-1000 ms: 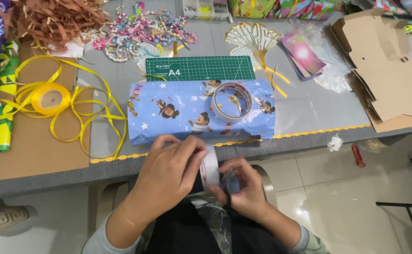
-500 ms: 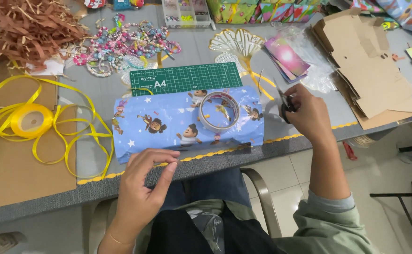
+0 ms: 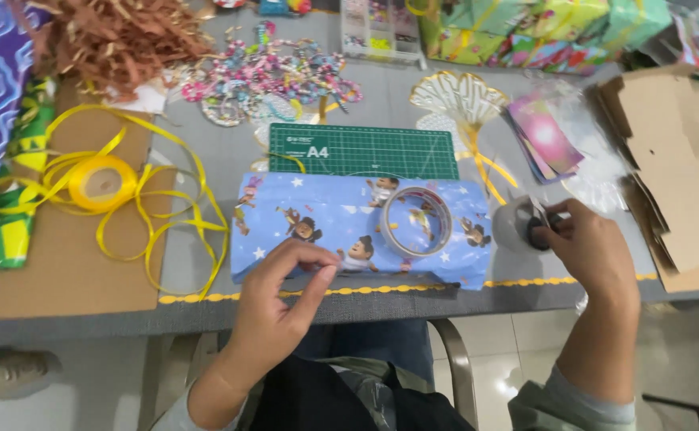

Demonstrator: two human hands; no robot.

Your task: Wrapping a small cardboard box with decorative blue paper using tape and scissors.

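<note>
A box wrapped in blue paper with cartoon figures (image 3: 325, 223) lies on the grey table (image 3: 206, 160), with a roll of clear tape (image 3: 417, 221) resting on top. My left hand (image 3: 286, 299) hovers at the box's near edge, thumb and fingers pinched on a short strip of clear tape (image 3: 324, 275). My right hand (image 3: 593, 247) rests on the table just right of the box, gripping black-handled scissors (image 3: 535, 227).
A green cutting mat (image 3: 365, 150) lies behind the box. A yellow ribbon spool (image 3: 102, 182) with loose loops sits on a cardboard sheet (image 3: 54, 271) at the left. Flattened cardboard (image 3: 685, 168) is at the right, with brown paper shreds (image 3: 118, 36) and colourful trims at the back.
My hands were together below the table edge, handling the tape strip. My right hand has swung out to the right with the scissors and lowered to the table. My left hand moved up to the box.
</note>
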